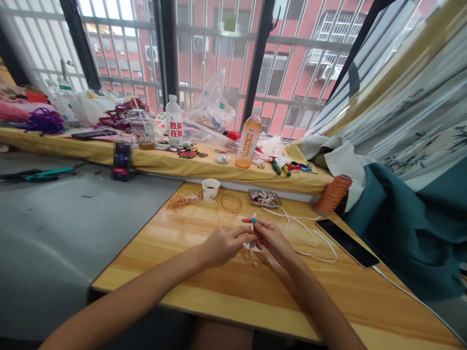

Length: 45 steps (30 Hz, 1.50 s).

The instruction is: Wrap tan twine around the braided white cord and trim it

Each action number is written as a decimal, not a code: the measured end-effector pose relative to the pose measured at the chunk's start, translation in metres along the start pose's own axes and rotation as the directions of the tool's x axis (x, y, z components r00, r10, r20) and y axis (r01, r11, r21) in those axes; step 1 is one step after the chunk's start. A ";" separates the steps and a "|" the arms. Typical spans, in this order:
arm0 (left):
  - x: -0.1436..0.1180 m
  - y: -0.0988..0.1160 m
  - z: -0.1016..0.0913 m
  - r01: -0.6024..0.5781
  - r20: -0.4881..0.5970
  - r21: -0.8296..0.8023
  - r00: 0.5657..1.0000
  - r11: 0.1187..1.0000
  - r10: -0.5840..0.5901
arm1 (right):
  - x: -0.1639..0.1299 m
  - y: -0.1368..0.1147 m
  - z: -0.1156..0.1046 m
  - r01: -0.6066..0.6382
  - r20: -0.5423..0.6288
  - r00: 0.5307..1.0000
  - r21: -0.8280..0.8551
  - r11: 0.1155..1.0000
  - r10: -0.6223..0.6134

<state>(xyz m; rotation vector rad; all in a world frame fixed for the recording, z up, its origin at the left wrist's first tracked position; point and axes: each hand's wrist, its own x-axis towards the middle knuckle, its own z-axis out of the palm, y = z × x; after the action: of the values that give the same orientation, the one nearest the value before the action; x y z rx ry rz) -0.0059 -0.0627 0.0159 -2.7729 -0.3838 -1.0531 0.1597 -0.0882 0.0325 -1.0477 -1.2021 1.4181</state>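
Observation:
My left hand (226,244) and my right hand (272,238) meet above the wooden table (204,287), fingers pinched around a white cord (254,217). One short end of it stands up above my right fingertips, and more of the white strand hangs below them. How the cord runs between the fingers is hidden. A small yellow tip (219,222) shows just behind my left hand; I cannot tell what it belongs to. Loose white cords (310,233) lie curved on the table to the right of my hands.
Behind my hands are a paper cup (210,190) with dark liquid, orange thread (182,201), a coil (230,203) and a tray of small pieces (264,198). At right stand an orange spool (333,194) and a charging phone (346,242). Bottles, including an orange one (248,142), line the sill.

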 end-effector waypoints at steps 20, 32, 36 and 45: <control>0.015 -0.013 0.001 0.476 0.255 -0.681 0.866 0.556 -0.429 | 0.009 0.004 -0.006 0.045 0.012 0.999 -0.207 0.977 -0.043; 0.016 -0.013 0.007 0.592 0.354 -0.767 0.712 0.247 -0.606 | 0.007 0.008 -0.004 0.056 0.060 0.997 -0.336 0.940 -0.038; 0.017 -0.015 0.005 0.636 0.455 -0.759 0.671 0.139 -0.586 | 0.006 0.008 -0.002 0.086 0.113 0.992 -0.351 0.932 -0.050; 0.015 -0.019 0.011 0.567 0.378 -0.816 0.672 0.114 -0.637 | 0.001 0.003 0.004 0.067 0.145 0.989 -0.420 0.905 -0.005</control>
<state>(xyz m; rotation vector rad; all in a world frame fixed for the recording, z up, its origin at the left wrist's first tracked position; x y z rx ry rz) 0.0065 -0.0396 0.0182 -3.5317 -1.4880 -2.0710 0.1548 -0.0882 0.0298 -1.2246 -1.6781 1.2434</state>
